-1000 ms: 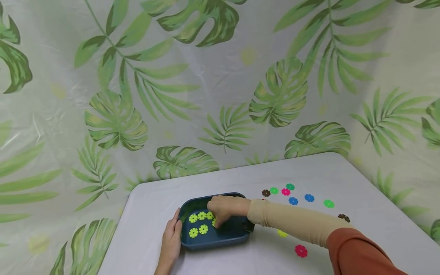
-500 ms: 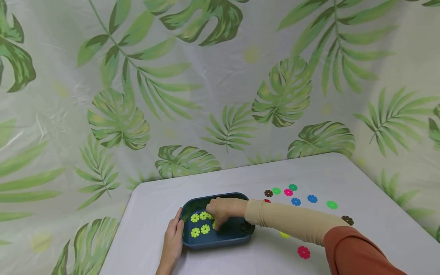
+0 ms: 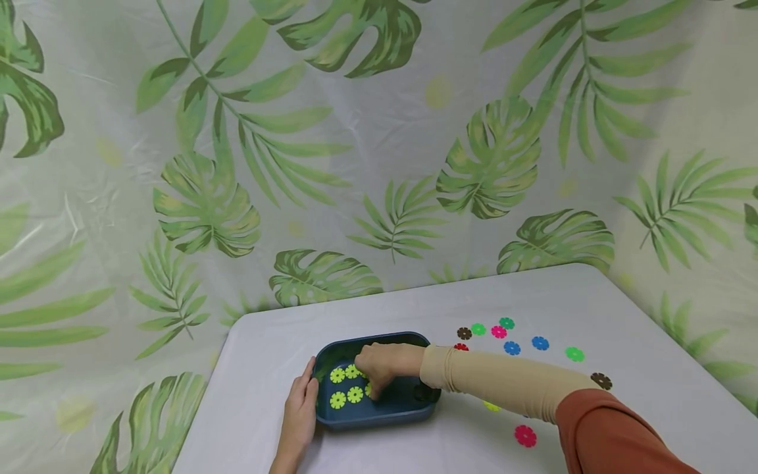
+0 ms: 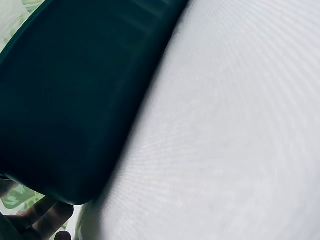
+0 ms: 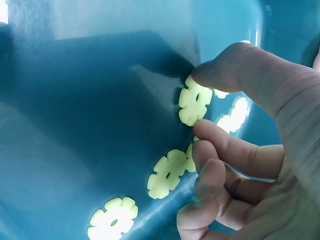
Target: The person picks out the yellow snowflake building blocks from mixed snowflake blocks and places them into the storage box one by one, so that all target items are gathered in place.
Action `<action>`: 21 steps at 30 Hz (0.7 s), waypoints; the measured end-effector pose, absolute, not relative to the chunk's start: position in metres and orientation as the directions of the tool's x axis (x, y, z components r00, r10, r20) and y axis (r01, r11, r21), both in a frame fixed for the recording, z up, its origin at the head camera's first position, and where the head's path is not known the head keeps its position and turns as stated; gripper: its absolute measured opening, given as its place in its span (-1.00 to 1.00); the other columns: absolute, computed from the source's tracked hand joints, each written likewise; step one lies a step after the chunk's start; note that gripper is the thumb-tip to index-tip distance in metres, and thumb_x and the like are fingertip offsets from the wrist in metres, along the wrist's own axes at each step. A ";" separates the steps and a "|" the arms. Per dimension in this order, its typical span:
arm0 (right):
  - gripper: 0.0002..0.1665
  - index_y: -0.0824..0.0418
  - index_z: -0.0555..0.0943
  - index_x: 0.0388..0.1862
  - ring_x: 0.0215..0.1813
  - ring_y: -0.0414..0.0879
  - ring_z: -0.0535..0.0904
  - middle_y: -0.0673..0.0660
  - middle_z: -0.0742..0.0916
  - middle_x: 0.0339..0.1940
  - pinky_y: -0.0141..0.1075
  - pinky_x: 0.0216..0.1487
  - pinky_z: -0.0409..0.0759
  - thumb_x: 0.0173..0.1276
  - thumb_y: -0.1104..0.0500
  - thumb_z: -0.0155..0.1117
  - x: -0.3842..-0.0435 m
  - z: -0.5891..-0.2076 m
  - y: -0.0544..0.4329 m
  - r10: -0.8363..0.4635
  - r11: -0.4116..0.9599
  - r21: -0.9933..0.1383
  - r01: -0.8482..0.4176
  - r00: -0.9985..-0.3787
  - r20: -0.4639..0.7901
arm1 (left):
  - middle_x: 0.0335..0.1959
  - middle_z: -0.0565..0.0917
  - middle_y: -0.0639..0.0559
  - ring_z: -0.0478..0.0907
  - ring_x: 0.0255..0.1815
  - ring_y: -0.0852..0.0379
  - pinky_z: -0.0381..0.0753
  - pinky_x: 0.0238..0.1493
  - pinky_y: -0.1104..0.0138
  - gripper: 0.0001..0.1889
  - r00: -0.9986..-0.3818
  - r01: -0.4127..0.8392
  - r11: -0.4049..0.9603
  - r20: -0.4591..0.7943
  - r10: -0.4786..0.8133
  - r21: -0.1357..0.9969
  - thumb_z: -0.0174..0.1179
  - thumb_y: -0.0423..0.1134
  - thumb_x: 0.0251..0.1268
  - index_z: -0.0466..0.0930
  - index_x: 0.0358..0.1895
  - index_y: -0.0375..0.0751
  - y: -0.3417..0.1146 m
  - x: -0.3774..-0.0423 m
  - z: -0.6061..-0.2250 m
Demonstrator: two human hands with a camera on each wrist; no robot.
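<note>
A dark blue tray [image 3: 379,419] lies on the table, with several yellow-green flower-shaped discs [image 3: 337,400] in two rows in its left half. My left hand [image 3: 299,415] grips the tray's left end; in the left wrist view its fingers [image 4: 52,220] show at a corner of the dark wall. Reaching inside the tray is my right hand [image 3: 385,364]. Its thumb and index finger pinch opposite edges of one flower disc [image 5: 188,102], close over the tray floor, while the other fingers are curled. Another disc [image 5: 162,182] lies just beyond the fingertips.
Loose flower discs are scattered on the white table [image 3: 468,454] to the tray's right, among them a blue disc [image 3: 540,343], a pink disc [image 3: 525,436] and a brown disc [image 3: 601,380]. A leaf-patterned curtain [image 3: 385,164] hangs behind. The right forearm crosses over the table.
The head view has shifted slightly, so the whole scene sits a little further right. Both hands keep their places at the tray, and the right fingers now cover more of the upper row.
</note>
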State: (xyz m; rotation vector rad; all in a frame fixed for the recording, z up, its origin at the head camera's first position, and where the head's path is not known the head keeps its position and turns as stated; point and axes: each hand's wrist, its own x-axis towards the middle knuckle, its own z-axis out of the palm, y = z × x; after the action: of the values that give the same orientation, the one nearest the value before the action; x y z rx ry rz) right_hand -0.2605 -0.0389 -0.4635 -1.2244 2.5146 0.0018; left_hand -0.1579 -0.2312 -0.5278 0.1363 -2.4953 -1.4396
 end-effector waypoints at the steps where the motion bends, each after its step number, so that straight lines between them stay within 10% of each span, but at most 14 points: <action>1: -0.65 0.09 0.66 -0.30 -0.50 -0.25 0.44 -0.11 0.58 -0.53 -0.42 -0.47 0.46 0.12 -0.02 0.65 -0.260 -0.463 -0.038 -0.760 0.633 -0.149 -0.760 -0.573 -0.306 | 0.16 0.54 -0.21 0.45 0.21 -0.09 0.32 0.32 -0.09 -0.51 -0.963 0.047 0.506 0.174 -0.206 0.861 -0.15 -0.12 0.70 0.25 0.57 -0.05 -0.231 -0.158 -0.528; 11: -0.69 0.07 0.70 -0.49 -0.53 -0.32 0.45 -0.17 0.59 -0.60 -0.43 -0.42 0.46 0.17 -0.09 0.59 -0.263 -0.449 -0.021 -0.805 0.586 -0.176 -0.791 -0.543 -0.241 | 0.17 0.54 -0.22 0.44 0.26 -0.14 0.31 0.33 -0.10 -0.51 -0.963 0.049 0.507 0.175 -0.205 0.860 -0.14 -0.11 0.70 0.26 0.57 -0.07 -0.227 -0.159 -0.527; 21: -0.85 -0.02 0.68 -0.43 -0.43 -0.28 0.47 -0.20 0.60 -0.50 -0.29 -0.24 0.49 0.37 0.08 0.42 -0.278 -0.407 0.039 -0.814 0.520 -0.289 -0.803 -0.569 0.118 | 0.19 0.51 -0.26 0.42 0.27 -0.16 0.29 0.34 -0.12 -0.50 -0.967 0.038 0.500 0.158 -0.201 0.865 -0.14 -0.13 0.70 0.23 0.58 -0.09 -0.229 -0.156 -0.529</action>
State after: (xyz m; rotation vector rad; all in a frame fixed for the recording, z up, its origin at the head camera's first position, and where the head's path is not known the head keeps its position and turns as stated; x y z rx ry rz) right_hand -0.2781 0.0388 -0.4071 -1.4421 2.7111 -0.4892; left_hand -0.1561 -0.2286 -0.5285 0.1394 -2.5059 -1.4548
